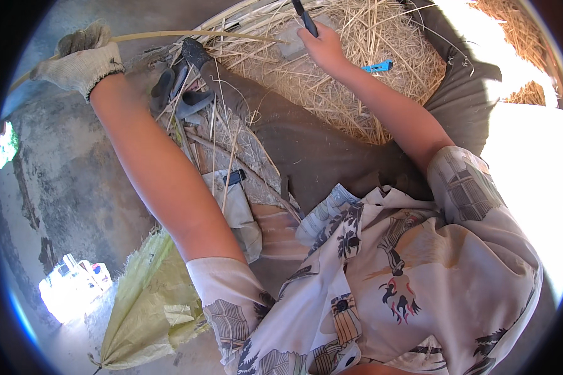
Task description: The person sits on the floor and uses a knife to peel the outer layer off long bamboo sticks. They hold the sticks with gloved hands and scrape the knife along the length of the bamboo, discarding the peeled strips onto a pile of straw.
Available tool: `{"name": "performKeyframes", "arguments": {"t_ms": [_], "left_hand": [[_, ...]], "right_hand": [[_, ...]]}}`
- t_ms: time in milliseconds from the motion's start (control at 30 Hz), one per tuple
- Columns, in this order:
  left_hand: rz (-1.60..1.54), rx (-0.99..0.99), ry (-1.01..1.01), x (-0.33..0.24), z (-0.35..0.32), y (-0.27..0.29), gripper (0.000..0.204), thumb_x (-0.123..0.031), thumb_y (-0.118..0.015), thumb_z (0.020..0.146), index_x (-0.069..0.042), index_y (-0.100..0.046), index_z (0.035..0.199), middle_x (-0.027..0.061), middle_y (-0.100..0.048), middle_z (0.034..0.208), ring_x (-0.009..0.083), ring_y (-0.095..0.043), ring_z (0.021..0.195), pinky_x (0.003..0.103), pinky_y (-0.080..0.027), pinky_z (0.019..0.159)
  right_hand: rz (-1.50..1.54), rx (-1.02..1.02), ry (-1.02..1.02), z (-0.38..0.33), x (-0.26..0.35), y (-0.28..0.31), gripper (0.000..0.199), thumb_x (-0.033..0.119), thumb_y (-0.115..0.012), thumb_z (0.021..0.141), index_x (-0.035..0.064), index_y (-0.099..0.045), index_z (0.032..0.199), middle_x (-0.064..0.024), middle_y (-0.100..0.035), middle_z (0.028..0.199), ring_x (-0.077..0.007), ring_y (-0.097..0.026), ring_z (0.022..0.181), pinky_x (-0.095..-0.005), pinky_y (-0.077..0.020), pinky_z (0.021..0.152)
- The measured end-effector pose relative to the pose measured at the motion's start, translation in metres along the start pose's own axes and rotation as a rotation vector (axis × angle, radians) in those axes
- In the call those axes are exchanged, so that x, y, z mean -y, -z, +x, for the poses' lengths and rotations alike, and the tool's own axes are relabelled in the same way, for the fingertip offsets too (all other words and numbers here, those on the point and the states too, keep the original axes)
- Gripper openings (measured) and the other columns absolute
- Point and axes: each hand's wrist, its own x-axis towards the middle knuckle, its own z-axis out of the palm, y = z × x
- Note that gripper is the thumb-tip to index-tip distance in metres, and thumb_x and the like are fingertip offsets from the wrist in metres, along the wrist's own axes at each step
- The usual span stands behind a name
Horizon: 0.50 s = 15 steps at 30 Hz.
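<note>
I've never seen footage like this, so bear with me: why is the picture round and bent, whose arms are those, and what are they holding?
There is no machine here. A person wears a wide-angle camera on the head, looking down, which is why the picture is round and its edges bend. The two arms coming in from below are the wearer's own. The left hand, in a worn grey work glove, grips a long pale cane strip that runs across to the straw pile lying over the dark-trousered lap. The bare right hand holds a dark-handled tool upright; its tip is cut off by the frame. A small blue tool lies in the straw, a pale green sack on the concrete floor.
</note>
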Motion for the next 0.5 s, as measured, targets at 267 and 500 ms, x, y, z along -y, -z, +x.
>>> {"name": "performKeyframes", "arguments": {"t_ms": [267, 500], "left_hand": [[0.007, 0.064, 0.038, -0.006, -0.010, -0.003, 0.069, -0.080, -0.025, 0.092, -0.014, -0.031, 0.073, 0.0009, -0.026, 0.064, 0.0151, -0.017, 0.056, 0.029, -0.017, 0.053], [0.129, -0.082, -0.103, 0.004, -0.012, -0.006, 0.070, -0.073, -0.022, 0.096, -0.006, -0.042, 0.087, 0.0092, -0.041, 0.074, 0.0200, -0.032, 0.062, 0.045, -0.049, 0.075]], "right_hand": [[-0.436, 0.318, -0.528, -0.022, -0.066, 0.006, 0.041, 0.034, -0.059, 0.092, -0.0059, -0.066, 0.087, -0.0079, -0.058, 0.060, -0.0203, -0.064, 0.061, -0.0380, -0.0522, 0.061], [-0.122, 0.021, -0.040, 0.004, -0.011, 0.003, 0.040, 0.032, -0.058, 0.091, -0.0061, -0.067, 0.086, -0.0124, -0.062, 0.065, -0.0237, -0.065, 0.064, -0.0401, -0.0518, 0.061]]}}
